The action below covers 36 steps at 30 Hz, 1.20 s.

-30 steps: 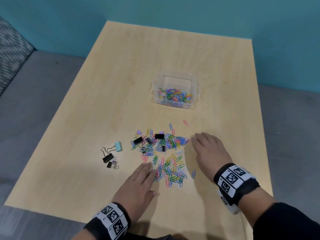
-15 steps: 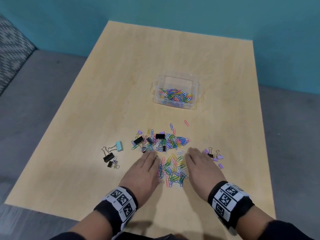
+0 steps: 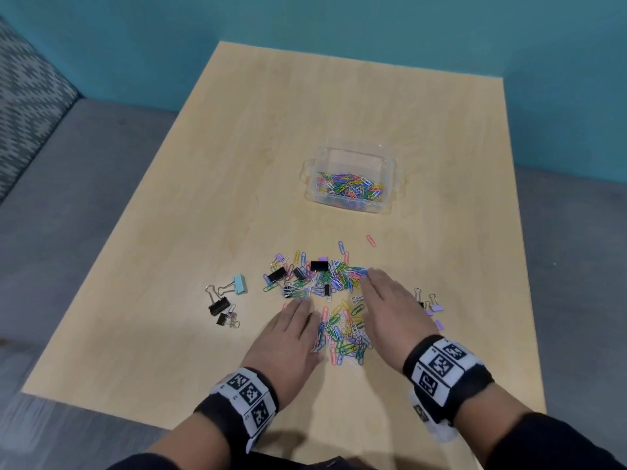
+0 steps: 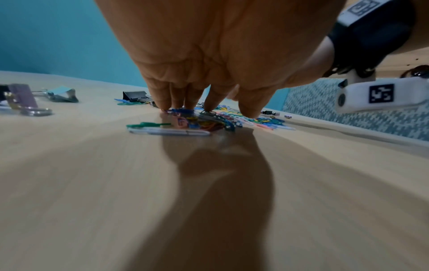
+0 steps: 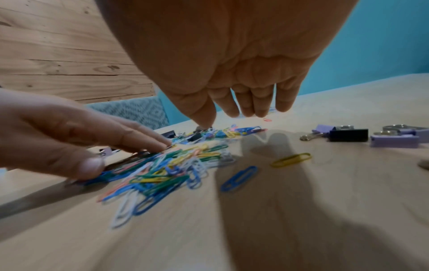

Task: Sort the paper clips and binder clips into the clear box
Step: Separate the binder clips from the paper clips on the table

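A heap of coloured paper clips (image 3: 341,329) lies on the wooden table (image 3: 237,171) between my two hands, with black binder clips (image 3: 319,265) mixed in at its far side. My left hand (image 3: 291,334) lies flat at the heap's left edge, its straight fingers (image 4: 176,102) touching clips. My right hand (image 3: 386,303) hovers flat at the heap's right edge, fingers straight, thumb tip down on the clips (image 5: 204,117). The clear box (image 3: 351,179) farther back holds several paper clips.
A small group of binder clips, one light blue (image 3: 239,284) and black ones (image 3: 219,305), lies to the left of the heap. Purple and black binder clips (image 3: 431,305) lie to the right of my right hand. One pink paper clip (image 3: 371,240) lies alone.
Both hands slid in along the two sides of the near heap, and my right hand reached forward again. Its move left uncovered the purple binder clips at the right.
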### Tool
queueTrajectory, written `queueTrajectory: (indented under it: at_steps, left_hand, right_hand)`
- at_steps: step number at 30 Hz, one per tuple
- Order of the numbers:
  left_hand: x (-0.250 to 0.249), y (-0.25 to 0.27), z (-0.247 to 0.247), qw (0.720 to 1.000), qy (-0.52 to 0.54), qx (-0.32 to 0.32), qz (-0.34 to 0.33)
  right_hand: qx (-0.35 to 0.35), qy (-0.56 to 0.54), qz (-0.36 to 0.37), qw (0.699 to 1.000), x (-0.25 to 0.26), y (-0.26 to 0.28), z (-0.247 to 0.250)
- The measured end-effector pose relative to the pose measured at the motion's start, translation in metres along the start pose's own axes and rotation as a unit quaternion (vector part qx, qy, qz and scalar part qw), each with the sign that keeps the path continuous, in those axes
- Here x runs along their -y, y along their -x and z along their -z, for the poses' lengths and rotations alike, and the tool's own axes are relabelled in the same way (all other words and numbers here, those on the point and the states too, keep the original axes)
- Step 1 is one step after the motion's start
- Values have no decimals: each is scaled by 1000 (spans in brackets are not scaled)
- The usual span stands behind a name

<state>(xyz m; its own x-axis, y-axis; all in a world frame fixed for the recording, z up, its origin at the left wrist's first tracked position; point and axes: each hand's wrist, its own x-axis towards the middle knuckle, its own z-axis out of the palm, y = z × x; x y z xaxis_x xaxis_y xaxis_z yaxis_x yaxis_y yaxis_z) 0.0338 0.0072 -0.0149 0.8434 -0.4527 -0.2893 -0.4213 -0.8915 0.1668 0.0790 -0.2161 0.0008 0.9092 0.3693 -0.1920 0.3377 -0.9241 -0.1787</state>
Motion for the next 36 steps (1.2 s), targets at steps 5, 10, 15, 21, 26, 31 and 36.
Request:
queueTrajectory:
  at_steps: [5,10,15,21,26,31,36]
  left_hand:
    - [-4,7,3,1000,-5,-15,-23]
    - [-4,-8,8,999,-2,-41,12]
    - [-7,-8,1,999,7,-24,-37]
    - [16,-7,-4,999,-31,20,10]
    - [19,2,3,999,5,-41,-27]
    - [34,-7,22,974,106,-151,131]
    - [39,-43,52,964,126,-66,224]
  right_hand:
    - [41,7,10,999,-4,1,-8]
    - [46,16,-18,999,9,32,-16]
    - [43,18,0,999,21,50,-20]
    - [44,23,7,999,20,52,-19]
    - [48,24,8,999,20,51,-17]
    - [50,26,9,998,20,51,-17]
    - [41,25,6,999,20,49,-19]
